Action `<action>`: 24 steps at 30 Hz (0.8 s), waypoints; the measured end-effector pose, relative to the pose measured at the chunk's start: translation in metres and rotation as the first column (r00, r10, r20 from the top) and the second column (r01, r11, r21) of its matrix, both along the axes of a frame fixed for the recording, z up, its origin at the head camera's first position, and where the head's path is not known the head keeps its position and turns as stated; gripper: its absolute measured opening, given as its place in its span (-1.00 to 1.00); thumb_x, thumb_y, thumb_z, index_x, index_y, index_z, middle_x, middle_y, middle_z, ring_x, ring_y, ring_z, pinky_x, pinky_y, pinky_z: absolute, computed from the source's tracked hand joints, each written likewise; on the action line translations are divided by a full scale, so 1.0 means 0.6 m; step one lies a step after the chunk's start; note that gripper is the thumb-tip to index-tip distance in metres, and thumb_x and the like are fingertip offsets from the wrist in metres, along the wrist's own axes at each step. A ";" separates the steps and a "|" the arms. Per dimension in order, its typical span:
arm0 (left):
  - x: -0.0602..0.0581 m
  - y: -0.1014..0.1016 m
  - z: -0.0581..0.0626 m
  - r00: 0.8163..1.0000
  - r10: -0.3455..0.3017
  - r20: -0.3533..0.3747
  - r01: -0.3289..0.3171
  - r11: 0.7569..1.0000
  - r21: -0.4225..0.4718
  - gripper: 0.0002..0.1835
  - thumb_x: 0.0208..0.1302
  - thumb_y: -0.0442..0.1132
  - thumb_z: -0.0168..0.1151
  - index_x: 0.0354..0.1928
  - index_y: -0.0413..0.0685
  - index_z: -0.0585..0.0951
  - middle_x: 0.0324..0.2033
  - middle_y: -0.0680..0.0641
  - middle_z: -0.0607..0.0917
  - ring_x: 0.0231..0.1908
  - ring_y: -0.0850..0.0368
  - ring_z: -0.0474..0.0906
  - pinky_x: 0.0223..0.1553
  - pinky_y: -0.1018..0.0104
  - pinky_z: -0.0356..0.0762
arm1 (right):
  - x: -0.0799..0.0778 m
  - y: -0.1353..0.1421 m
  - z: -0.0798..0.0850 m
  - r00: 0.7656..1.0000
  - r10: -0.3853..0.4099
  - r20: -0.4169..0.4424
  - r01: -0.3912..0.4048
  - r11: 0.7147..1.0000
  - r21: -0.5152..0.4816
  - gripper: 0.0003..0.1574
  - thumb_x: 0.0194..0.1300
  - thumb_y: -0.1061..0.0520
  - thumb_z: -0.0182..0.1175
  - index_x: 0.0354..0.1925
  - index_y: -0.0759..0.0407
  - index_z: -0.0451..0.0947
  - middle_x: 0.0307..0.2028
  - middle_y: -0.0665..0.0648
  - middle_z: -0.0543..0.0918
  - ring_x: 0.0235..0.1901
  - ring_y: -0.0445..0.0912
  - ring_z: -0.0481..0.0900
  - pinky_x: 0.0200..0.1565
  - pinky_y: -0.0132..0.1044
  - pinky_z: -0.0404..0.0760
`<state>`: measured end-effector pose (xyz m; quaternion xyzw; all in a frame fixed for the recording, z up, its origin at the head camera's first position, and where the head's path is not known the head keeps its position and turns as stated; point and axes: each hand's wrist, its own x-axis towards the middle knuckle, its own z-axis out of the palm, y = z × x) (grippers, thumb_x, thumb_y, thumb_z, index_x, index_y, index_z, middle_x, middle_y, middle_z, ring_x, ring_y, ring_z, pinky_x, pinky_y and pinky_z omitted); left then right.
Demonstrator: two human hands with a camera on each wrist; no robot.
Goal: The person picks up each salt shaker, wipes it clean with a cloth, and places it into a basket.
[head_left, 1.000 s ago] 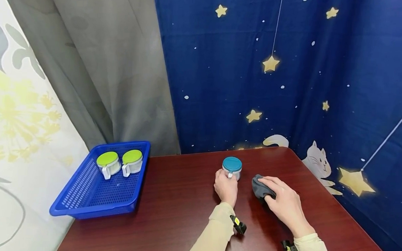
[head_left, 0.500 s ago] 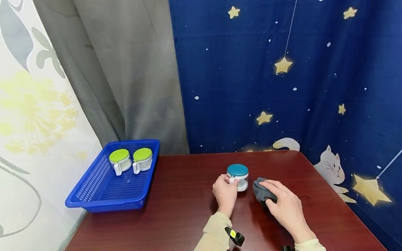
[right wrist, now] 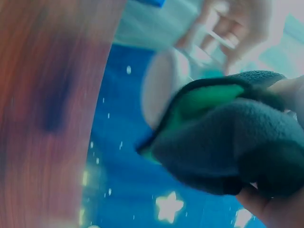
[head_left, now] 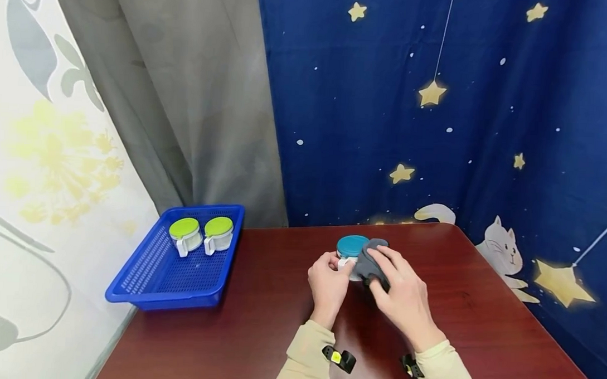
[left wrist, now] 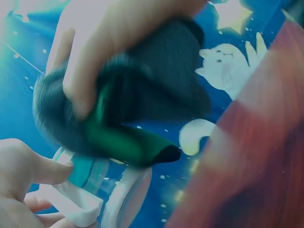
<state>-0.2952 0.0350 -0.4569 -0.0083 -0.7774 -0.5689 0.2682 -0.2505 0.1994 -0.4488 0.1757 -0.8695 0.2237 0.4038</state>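
My left hand [head_left: 328, 285] grips a clear seasoning jar by its white handle [left wrist: 78, 206]. The teal lid [head_left: 352, 246] is on, and the pale base [left wrist: 135, 194] shows against the curtain in the left wrist view, off the table. My right hand [head_left: 405, 296] holds a bunched dark grey cloth [head_left: 368, 264] with its fingers bent over it. That cloth overlaps the jar's right side in the head view and hides part of it. A green inner side [right wrist: 204, 102] of the cloth shows in the right wrist view.
A blue plastic basket [head_left: 165, 303] stands at the table's left with two similar jars, their lids lime green [head_left: 184, 226]. The red-brown table [head_left: 269, 311] ends at a grey curtain [head_left: 225, 125] and a blue starry curtain [head_left: 346, 102].
My left hand has raised the jar from the table by its handle. The right hand has moved left, bringing the cloth up against the jar's side. The head view has shifted slightly.
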 end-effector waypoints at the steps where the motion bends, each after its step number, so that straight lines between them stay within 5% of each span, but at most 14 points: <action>1: 0.003 -0.005 0.006 1.000 0.005 -0.014 -0.005 1.000 0.005 -0.65 -0.01 -0.16 0.63 -0.58 0.07 0.53 -0.39 0.16 0.74 -0.43 0.28 0.57 -0.41 0.29 0.53 | -0.001 -0.010 0.001 1.000 0.014 -0.017 -0.014 1.000 0.003 -0.26 0.15 0.07 0.30 0.33 -0.18 0.51 0.30 0.03 0.50 0.15 -0.03 0.55 -0.17 0.01 0.70; 7: 0.026 -0.035 0.038 0.994 0.034 -0.104 -0.030 0.999 0.034 -0.68 0.02 -0.22 0.61 -0.56 0.02 0.55 -0.20 0.08 0.78 -0.43 0.23 0.58 -0.47 0.30 0.55 | 0.000 -0.049 0.008 0.985 0.094 -0.147 -0.096 0.995 -0.008 -0.20 0.04 0.14 0.43 0.30 -0.07 0.55 0.32 0.10 0.50 0.22 0.06 0.50 -0.14 0.10 0.69; 15: 0.048 -0.070 0.069 0.989 0.029 -0.146 -0.016 0.996 0.087 -0.71 0.03 -0.16 0.61 -0.53 0.06 0.59 -0.18 0.13 0.77 -0.42 0.22 0.58 -0.50 0.26 0.58 | 0.010 -0.080 0.017 0.933 0.144 -0.331 -0.160 0.987 -0.019 -0.30 -0.11 0.25 0.43 0.12 0.00 0.70 0.17 0.17 0.62 0.10 0.13 0.59 -0.13 0.06 0.69; 24: 0.048 -0.116 0.094 0.993 0.001 -0.116 0.015 0.991 0.135 -0.71 0.01 -0.18 0.61 -0.53 -0.03 0.60 -0.13 0.04 0.77 -0.43 0.18 0.67 -0.43 0.26 0.63 | 0.017 -0.089 -0.023 0.944 0.186 -0.271 -0.201 0.979 -0.028 -0.26 -0.16 0.29 0.48 0.10 -0.01 0.70 0.12 0.16 0.64 0.05 0.08 0.63 -0.11 -0.05 0.69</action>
